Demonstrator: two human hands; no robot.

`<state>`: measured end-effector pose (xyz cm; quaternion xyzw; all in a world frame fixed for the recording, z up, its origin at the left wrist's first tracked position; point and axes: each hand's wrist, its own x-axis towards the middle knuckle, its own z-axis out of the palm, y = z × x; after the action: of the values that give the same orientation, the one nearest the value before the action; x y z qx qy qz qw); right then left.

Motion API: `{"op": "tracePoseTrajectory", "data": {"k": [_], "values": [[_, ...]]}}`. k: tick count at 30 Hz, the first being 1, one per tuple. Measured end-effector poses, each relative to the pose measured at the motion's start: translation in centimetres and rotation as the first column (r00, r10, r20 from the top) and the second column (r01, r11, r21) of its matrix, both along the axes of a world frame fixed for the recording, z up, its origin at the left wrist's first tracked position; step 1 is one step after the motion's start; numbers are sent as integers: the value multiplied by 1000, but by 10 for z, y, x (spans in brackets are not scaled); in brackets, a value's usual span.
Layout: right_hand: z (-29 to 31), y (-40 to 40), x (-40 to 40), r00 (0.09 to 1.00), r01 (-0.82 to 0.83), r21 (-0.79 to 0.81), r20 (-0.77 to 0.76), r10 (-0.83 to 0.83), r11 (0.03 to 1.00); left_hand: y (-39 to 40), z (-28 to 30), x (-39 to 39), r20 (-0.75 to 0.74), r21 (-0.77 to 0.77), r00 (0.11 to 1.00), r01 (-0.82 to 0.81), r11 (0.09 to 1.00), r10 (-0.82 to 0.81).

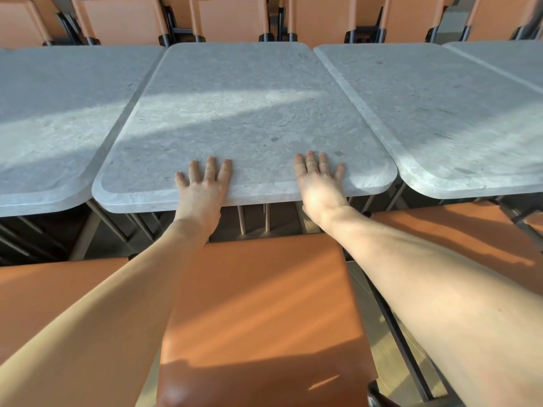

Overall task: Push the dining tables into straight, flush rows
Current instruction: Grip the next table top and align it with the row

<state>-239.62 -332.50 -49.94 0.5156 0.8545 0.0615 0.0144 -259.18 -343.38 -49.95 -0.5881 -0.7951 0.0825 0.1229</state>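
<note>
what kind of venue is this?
Probably a restaurant or canteen dining area: stone-look tables butted side by side in a row, with many matching orange chairs lined along both sides.

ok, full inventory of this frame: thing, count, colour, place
middle table: 1, grey stone, centre, both hands on its near edge
side tables: 3, grey, one left, two right
far chairs: row of at least 6, orange, behind the tables
near chairs: 3, orange, in front of the tables
left hand: 1, flat on table edge, fingers straight
right hand: 1, flat on table edge
</note>
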Motion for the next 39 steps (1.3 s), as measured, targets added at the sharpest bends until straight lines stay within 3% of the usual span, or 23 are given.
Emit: {"op": "tracePoseTrajectory", "data": {"k": [12,17,22,24,28,32,36,39], "values": [[8,-18,4,999,-13,9,-30,13,1000,-11,3,4,-8,-33,1000,-2,999,1],[8,-19,2,1000,14,39,-12,-13,999,-12,22,5,92,-91,996,-3,996,11],[-1,-15,2,999,45,119,-12,-44,992,3,59,19,186,-310,979,-25,950,86],[5,-16,4,998,28,53,-64,-25,998,19,73,23,260,-304,962,1,953,82],[21,-20,16,953,-47,-47,-300,31,998,61,83,38,441,-160,889,215,964,-125],[31,24,29,774,72,-103,-622,-121,992,108,73,63,589,-17,769,317,948,-247],[10,60,39,691,384,59,-680,-244,922,143,62,93,659,26,668,439,898,-346],[-1,62,40,713,382,94,-663,-229,920,163,55,115,771,54,493,580,813,-403]]}}
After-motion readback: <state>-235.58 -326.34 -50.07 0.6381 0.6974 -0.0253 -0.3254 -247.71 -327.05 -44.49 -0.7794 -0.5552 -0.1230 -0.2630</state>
